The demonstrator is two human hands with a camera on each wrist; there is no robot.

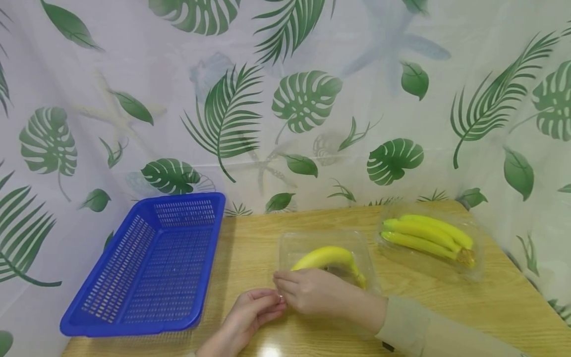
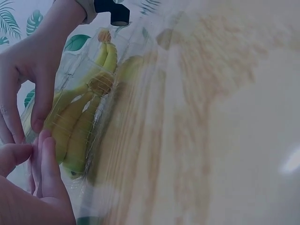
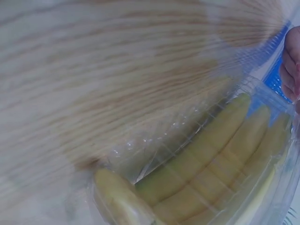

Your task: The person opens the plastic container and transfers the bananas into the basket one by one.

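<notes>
A clear plastic container with bananas in it lies on the table, below the middle of the head view. My two hands meet at its near left corner. My left hand comes from the left, thumb and fingers pinching at that corner; a tiny pale glint shows at the fingertips. My right hand reaches across the container's near side, its fingertips close beside the left ones and pinching there too. In the left wrist view the right hand hangs above the left hand. Exactly what the fingertips grasp is hidden.
A blue slotted plastic basket stands to the left on the wooden table. Farther right lies another clear container with several bananas. A leaf-patterned cloth hangs behind the table.
</notes>
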